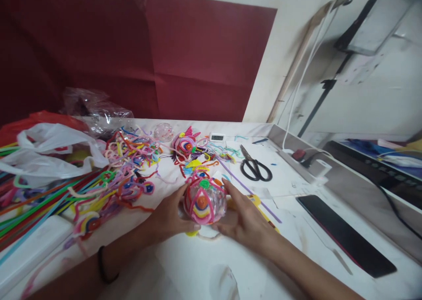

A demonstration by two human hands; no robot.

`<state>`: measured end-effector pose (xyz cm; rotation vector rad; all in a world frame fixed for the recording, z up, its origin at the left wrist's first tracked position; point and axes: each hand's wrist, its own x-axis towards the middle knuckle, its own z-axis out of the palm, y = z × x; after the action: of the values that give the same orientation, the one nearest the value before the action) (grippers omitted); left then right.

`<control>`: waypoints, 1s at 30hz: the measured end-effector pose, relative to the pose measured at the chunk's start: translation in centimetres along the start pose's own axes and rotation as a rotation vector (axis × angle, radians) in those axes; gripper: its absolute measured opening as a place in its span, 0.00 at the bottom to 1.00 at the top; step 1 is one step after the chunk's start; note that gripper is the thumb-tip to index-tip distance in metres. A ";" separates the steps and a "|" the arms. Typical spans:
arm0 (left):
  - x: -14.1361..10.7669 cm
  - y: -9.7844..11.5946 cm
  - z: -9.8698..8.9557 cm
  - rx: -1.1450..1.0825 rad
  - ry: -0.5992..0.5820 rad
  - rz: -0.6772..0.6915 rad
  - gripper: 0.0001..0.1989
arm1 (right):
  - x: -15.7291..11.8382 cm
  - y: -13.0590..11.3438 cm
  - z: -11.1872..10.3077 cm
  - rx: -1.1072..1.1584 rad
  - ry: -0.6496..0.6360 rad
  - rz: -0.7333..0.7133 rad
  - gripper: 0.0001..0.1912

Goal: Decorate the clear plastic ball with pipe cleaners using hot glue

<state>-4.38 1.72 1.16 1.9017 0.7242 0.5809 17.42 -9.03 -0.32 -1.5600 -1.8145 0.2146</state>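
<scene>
Item: clear ball [205, 203] wrapped in coloured pipe-cleaner coils, low over the white tabletop [184, 265], near its middle. Left hand [169, 216] and right hand [244, 218] cup it from either side, fingers clasping it. Scissors [254, 166] lie beyond; loose pipe cleaners [108, 181] heaped left.

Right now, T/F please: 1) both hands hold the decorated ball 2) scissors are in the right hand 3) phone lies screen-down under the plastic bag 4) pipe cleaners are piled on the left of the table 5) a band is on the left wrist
1. True. The left hand and right hand cup the decorated ball from either side.
2. False. The scissors lie on the table, untouched.
3. False. The phone lies uncovered on the right, apart from the plastic bag.
4. True. The pipe cleaners are heaped on the left.
5. True. A dark band circles the left wrist.
</scene>
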 end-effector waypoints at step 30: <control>0.3 1.9 0.5 -0.366 0.186 0.040 0.42 | -0.2 -3.8 3.5 0.148 0.236 -0.033 0.48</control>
<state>-3.39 0.98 2.73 1.5385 0.6478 0.8620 12.30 -9.09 -0.82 -1.3900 -1.6023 0.1394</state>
